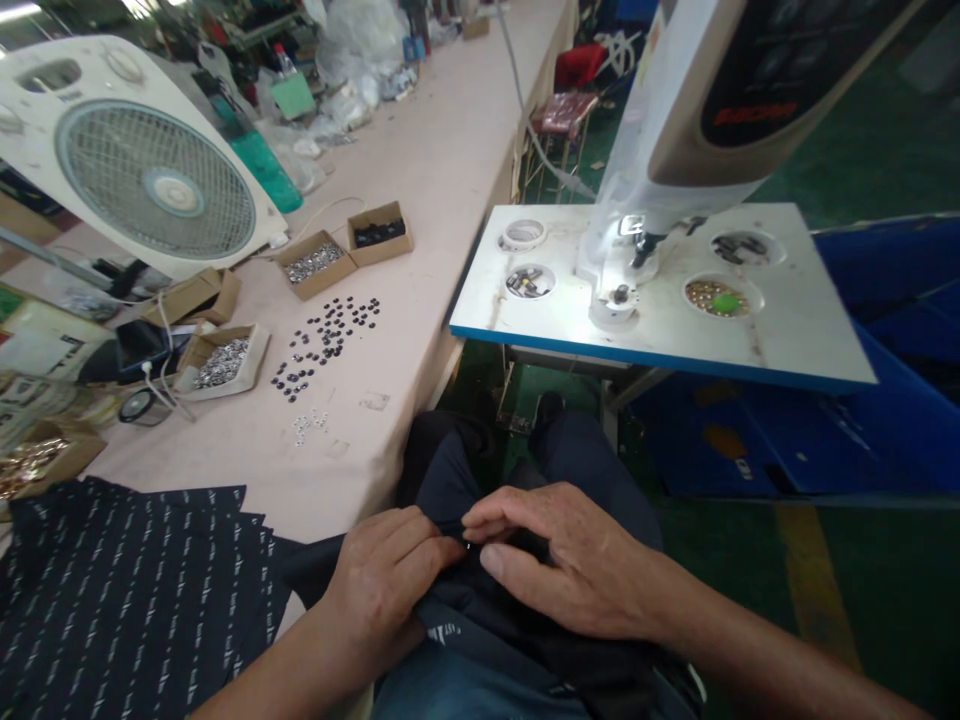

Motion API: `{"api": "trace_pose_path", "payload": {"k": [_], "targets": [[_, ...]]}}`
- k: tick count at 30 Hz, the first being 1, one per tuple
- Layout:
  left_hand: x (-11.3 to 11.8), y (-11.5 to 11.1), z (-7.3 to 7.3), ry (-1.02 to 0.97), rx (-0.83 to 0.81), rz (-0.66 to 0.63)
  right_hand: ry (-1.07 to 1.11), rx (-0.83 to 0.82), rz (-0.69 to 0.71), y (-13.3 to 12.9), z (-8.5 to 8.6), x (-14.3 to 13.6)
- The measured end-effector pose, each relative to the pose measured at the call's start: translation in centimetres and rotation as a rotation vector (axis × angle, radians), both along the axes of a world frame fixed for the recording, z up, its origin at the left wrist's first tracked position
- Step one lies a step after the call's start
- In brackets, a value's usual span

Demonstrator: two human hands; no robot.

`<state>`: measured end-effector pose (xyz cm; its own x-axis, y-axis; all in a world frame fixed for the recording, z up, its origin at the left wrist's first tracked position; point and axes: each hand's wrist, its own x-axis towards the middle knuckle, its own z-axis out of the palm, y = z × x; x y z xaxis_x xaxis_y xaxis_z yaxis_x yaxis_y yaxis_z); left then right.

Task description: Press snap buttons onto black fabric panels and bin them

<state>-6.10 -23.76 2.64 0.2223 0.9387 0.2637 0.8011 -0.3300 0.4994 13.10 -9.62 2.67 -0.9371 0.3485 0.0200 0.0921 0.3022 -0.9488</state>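
Observation:
Across my lap lies a dark garment (517,610), bunched, with a bit of pale lettering on it. My left hand (390,570) is closed on its black cloth, thumb and fingers pinching an edge. Facing it from the right, my right hand (559,560) hovers at the same spot with thumb and fingertips apart. A tiny shiny dot (469,546), perhaps a snap part, shows on the cloth between the two hands. To the left, dark printed fabric (135,590) with rows of white lettering lies layered on the table.
A snap-fastening machine (619,270) stands on a white worktop (675,350) with cups of small parts. Loose dark snaps (330,335), cardboard boxes (319,265) of metal pieces and a box fan (161,175) occupy the pink-covered table (405,370). Blue bins (750,450) sit right.

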Motion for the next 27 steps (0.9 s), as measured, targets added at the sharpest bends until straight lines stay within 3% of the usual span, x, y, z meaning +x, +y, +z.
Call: {"api": "trace_pose_path", "payload": {"k": [3, 7, 15, 22, 27], "targets": [[0.2, 0.4, 0.1, -0.048, -0.071, 0.046, -0.045, -0.082, 0.089, 0.8, 0.9, 0.2], [0.2, 0.6, 0.0, -0.109, -0.173, 0.103, -0.099, -0.06, 0.145, 0.9, 1.4, 0.0], [0.7, 1.2, 0.1, -0.195, -0.542, 0.33, -0.158, -0.012, -0.015, -1.0, -1.5, -1.2], [-0.1, 1.9, 0.2, -0.506, -0.917, 0.367, -0.135, -0.25, 0.0, -0.5, -2.1, -1.6], [-0.9, 2.3, 0.1, -0.699, -1.044, 0.301, -0.149, -0.422, 0.026, -0.2, -2.7, -1.5]]}}
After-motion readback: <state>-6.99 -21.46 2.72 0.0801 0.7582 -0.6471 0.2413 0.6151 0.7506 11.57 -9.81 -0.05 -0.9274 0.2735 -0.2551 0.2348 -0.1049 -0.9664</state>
